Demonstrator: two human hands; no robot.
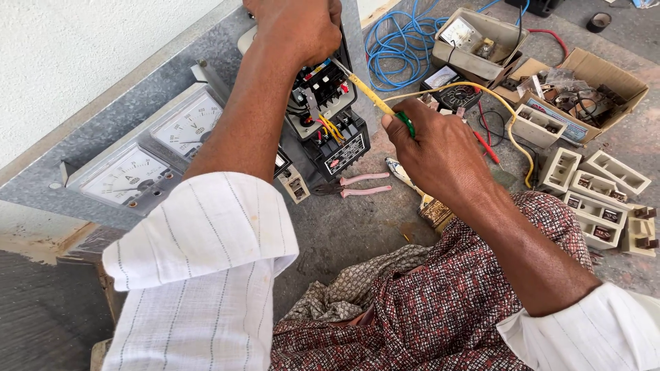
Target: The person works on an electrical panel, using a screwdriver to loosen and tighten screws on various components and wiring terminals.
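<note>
Head view: two hands (295, 27) (430, 148), one screwdriver (375, 99), two meters (161, 148).

Both hands (295, 27) (430, 148) outstretched, fingers curled closed.

Two square white-faced analogue panel meters (161, 148) sit at 9 o'clock on the grey metal panel (89, 137). One pair of pink-handled pliers (357, 184) lies at centre. Five white ceramic fuse holders (591, 196) lie at 3 o'clock. Two open cardboard boxes (605, 79) stand at 1 o'clock.
</note>
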